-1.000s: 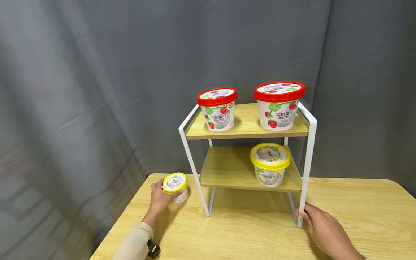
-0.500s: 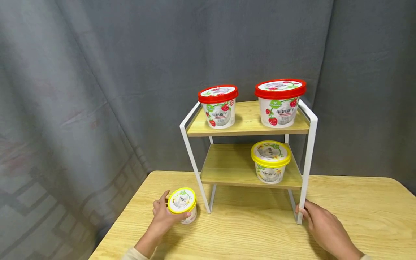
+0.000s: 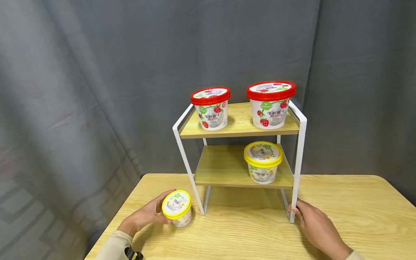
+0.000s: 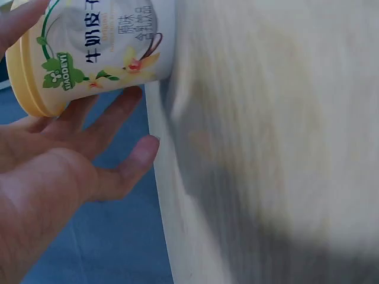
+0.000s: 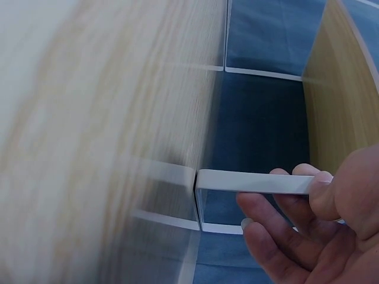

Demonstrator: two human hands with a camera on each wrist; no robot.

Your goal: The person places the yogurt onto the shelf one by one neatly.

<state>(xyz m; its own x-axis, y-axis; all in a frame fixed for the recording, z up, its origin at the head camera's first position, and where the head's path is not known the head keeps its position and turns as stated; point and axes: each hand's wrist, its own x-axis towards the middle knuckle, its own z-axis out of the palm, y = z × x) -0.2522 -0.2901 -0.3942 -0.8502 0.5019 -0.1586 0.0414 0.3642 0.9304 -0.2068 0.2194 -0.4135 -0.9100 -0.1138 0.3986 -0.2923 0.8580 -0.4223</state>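
My left hand [image 3: 147, 216] grips a white tub with a yellow lid [image 3: 177, 205], just left of the two-tier rack [image 3: 190, 168]. In the left wrist view the tub [image 4: 112, 44] shows a flower print, with a thumb on one side and fingers on the other; its base is at or close to the tabletop. At the rack's front right, my right hand [image 3: 318, 226] pinches the lower white leg. The right wrist view has the thumb and fingers about that metal leg [image 5: 254, 181].
Two red-lidded tubs [image 3: 211, 112] stand on the rack's top shelf. Another yellow-lidded tub [image 3: 263, 164] sits at the right of the lower shelf. Wooden table [image 3: 351, 202] surrounds the rack, with a grey curtain [image 3: 146, 72] behind.
My left hand has brought the yellow-lidded tub nearer the table's front, then turned about it, the wrist swinging left. The view has shifted slightly right. My right hand keeps its hold on the leg.
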